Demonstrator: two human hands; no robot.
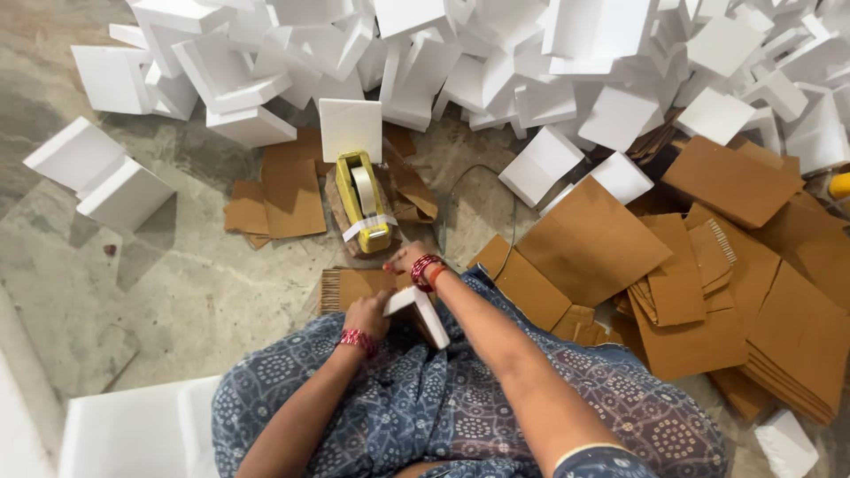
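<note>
Left hand (pixel 367 312): grip closed on white foam block (pixel 423 312), partly wrapped in cardboard (pixel 354 285).
Right hand (pixel 405 258): reaching to yellow tape dispenser (pixel 365 200); grip unclear.
Far: foam pile (pixel 531 62) unwrapped.

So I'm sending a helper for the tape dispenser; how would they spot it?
Start at the big heap of white foam blocks. Just below its near edge, the tape dispenser sits on brown cardboard scraps, ahead of the right hand. It's the only yellow-green thing there.

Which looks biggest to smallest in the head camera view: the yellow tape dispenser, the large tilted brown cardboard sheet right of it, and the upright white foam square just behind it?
1. Brown cardboard sheet, clearly the largest.
2. Yellow tape dispenser and white foam square look about alike: the dispenser is longer and the square wider, so I would not rank them.
</note>
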